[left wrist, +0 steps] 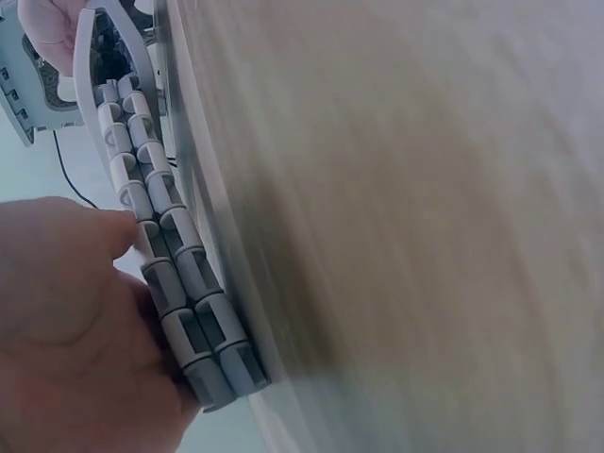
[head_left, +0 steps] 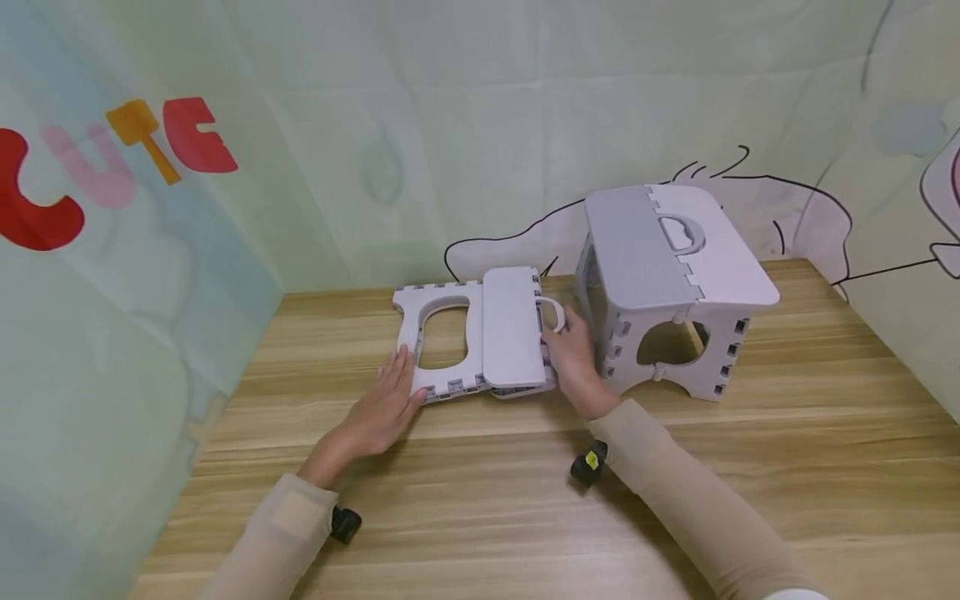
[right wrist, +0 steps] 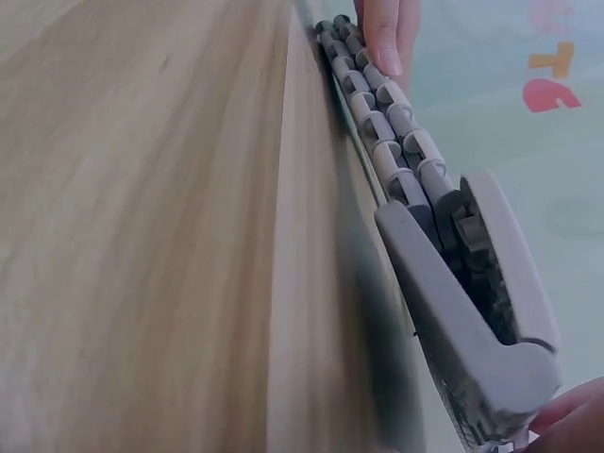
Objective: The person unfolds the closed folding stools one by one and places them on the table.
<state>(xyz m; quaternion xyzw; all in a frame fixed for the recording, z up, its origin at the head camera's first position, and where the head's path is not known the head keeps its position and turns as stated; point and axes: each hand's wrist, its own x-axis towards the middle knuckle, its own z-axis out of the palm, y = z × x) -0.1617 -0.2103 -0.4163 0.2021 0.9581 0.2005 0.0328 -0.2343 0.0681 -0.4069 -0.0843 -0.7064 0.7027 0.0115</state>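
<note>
A grey-white folding step stool (head_left: 512, 329) lies folded flat on the table, its leg panel with a large opening to the left. My left hand (head_left: 382, 408) rests on the near left corner of that panel, fingers stretched out. In the left wrist view, the thumb touches the stool's knuckled hinge edge (left wrist: 175, 255). At the other end my right hand (head_left: 572, 354) grips the stool's folded seat edge beside its curved handle (head_left: 553, 314); some of its fingers are hidden. In the right wrist view, the two seat halves (right wrist: 462, 321) stand slightly apart in a V.
A second folding stool (head_left: 678, 242) stands unfolded on its legs, just right of my right hand. The wood-grain table (head_left: 480, 500) runs up to a printed cloth backdrop (head_left: 405, 133) behind and at the left.
</note>
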